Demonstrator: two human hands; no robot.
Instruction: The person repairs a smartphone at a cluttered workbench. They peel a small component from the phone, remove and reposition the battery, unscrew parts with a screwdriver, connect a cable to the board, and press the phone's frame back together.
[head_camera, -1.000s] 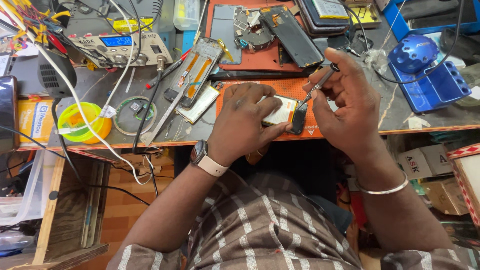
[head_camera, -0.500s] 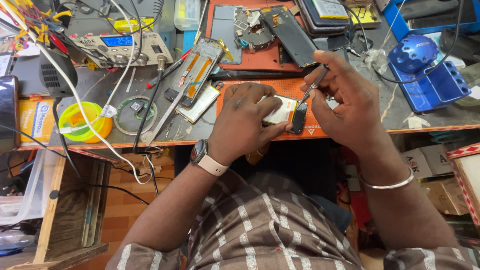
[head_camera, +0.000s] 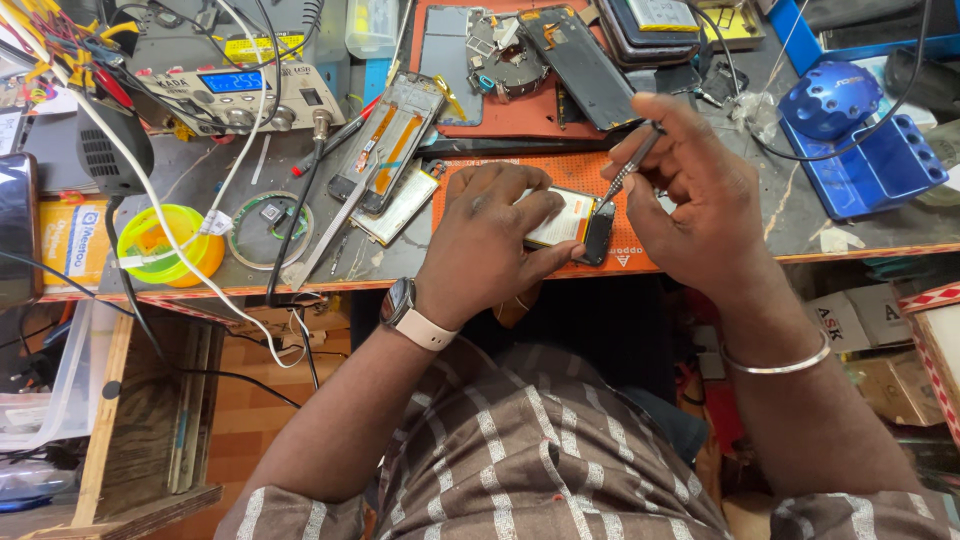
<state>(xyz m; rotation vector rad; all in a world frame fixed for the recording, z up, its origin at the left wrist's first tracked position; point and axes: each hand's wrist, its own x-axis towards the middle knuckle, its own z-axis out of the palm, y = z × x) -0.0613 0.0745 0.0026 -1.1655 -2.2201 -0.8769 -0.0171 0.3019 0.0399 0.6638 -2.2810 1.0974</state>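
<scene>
In the head view, the left hand (head_camera: 495, 240) lies palm down on an opened phone (head_camera: 562, 220) at the front edge of the counter (head_camera: 790, 215). Its fingers (head_camera: 530, 213) are spread flat over the pale inside of the phone and the thumb presses against the phone's near edge, so the hand pins it rather than closing round it. The phone rests on an orange mat (head_camera: 520, 170) that runs along the counter's front. A watch with a light strap (head_camera: 405, 305) sits on the left wrist.

The right hand (head_camera: 690, 205) is just beside the phone on its right. Its fingers are closed on thin metal tweezers (head_camera: 625, 170), held like a pen and slanting down to the left. The tweezer tips meet a small dark part (head_camera: 598, 235) at the phone's right end. A silver bangle (head_camera: 775, 362) circles the right wrist.

Left of the hands lie two bare phone frames (head_camera: 390, 140), one overlapping the other, and a ring of clear tape (head_camera: 268, 222). Further left stands a yellow-green roll (head_camera: 165, 243), with a white cable (head_camera: 150, 190) crossing above it. Behind these stands a grey unit with a blue display (head_camera: 235, 95). At the far right a blue tray (head_camera: 885, 175) carries a round blue tool (head_camera: 828, 100). More opened phones (head_camera: 575, 55) lie behind the hands.
</scene>
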